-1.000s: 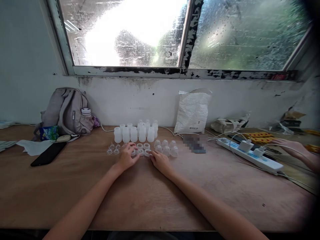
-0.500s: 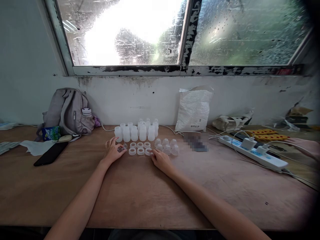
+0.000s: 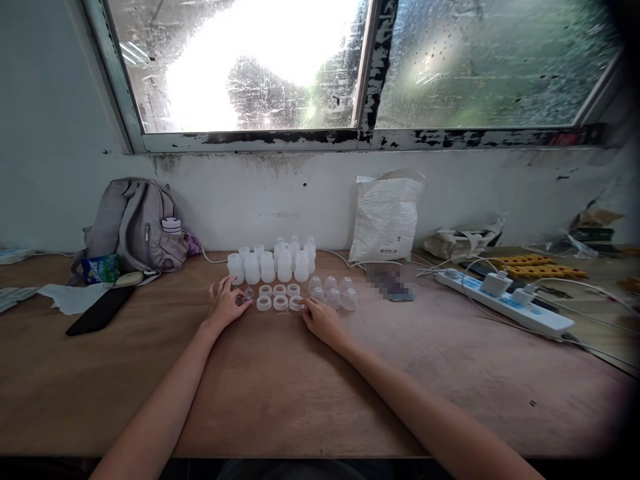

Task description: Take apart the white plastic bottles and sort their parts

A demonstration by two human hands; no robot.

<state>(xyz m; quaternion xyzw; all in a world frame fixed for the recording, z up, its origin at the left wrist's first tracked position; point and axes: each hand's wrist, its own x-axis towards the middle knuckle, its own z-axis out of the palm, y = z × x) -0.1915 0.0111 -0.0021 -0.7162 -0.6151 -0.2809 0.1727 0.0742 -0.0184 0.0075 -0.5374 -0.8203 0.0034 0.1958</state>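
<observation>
Clear plastic pieces (image 3: 249,292), small, peaked, on desk (image 3: 300,387) at left hand (image 3: 225,308); fingers spread, pinch cannot be told. Behind: translucent white bottles (image 3: 253,268), upright, grouped. Next: six frosted rings (image 3: 280,307), flat, two rows of three. Right hand (image 3: 321,320) at near-row end ring, fingers bent; grip cannot be told. Beyond: six domed, see-through caps (image 3: 349,300).

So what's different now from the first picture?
The left hand moved left, from the white rings to the small clear pieces; any grip is unclear. Another person's hand at the yellow strips is gone from view. The right hand stayed at the rings; the bottles stayed put.
</observation>
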